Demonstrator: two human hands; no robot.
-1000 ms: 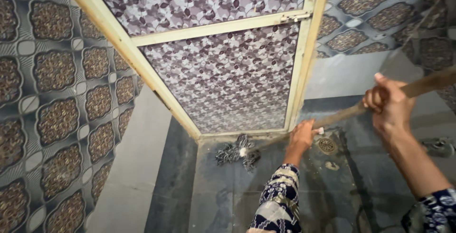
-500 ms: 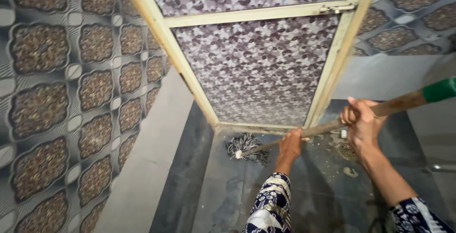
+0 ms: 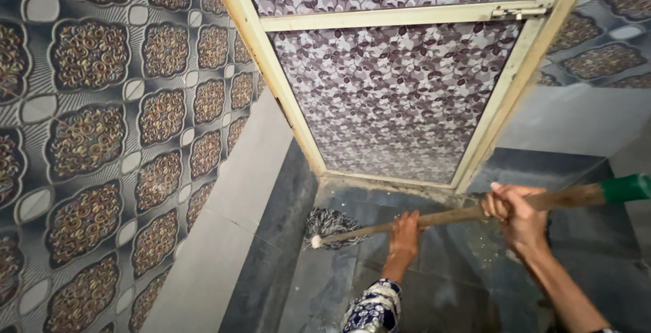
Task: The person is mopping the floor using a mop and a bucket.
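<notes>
A mop (image 3: 434, 218) with a long wooden handle lies at a low slant across a small tiled room, seen from above. Its grey stringy head (image 3: 330, 225) rests on the dark wet floor (image 3: 325, 285), near the bottom left corner of a closed door. The handle's far end, capped in green (image 3: 627, 188), points to the right edge of the view.

The left hand (image 3: 405, 232) grips the handle low down, close to the mop head, with its fingers wrapped tight around the wood. A blue and white patterned sleeve (image 3: 373, 309) covers that forearm. The right hand (image 3: 517, 212) grips the handle higher up, fingers closed around it just below the green cap.

The door (image 3: 400, 95) has purple leaf-patterned panels in a cream frame. The wall on the left (image 3: 102, 136) carries ornate brown and grey tiles above a plain grey band.
</notes>
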